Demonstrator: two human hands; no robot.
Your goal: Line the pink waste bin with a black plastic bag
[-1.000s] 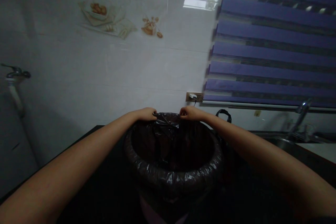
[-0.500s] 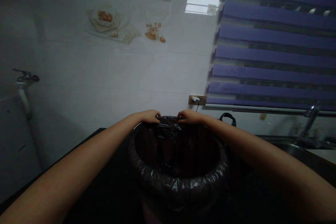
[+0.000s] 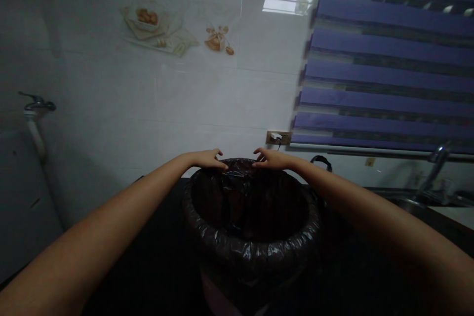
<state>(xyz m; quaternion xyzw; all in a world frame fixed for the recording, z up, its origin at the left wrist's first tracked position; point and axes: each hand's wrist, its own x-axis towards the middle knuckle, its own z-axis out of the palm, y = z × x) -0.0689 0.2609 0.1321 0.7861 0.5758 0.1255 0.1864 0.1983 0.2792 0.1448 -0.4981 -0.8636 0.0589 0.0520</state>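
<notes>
A dark garbage bag (image 3: 255, 256) lines a round trash can (image 3: 222, 298), its edge folded outward over the rim all the way round. At the far side of that rim is my left hand (image 3: 210, 158), thumb on the bag's inner edge and fingers raised apart from it. Facing it across a short stretch of rim, my right hand (image 3: 270, 159) is spread the same way, thumb low at the bag and fingers lifted. Both hands are open. The inside of the can is dark, and its bottom cannot be made out.
The can stands on a dark countertop (image 3: 148, 252). Behind it, a socket with a white plug (image 3: 276, 136) sits on the tiled wall. A black loop handle (image 3: 321, 160) shows behind my right forearm. To the right are a sink faucet (image 3: 435, 168) and a purple blind (image 3: 385, 59).
The fingers of both hands have let go of the bag's far edge and opened upward. The far edge now lies over the rim.
</notes>
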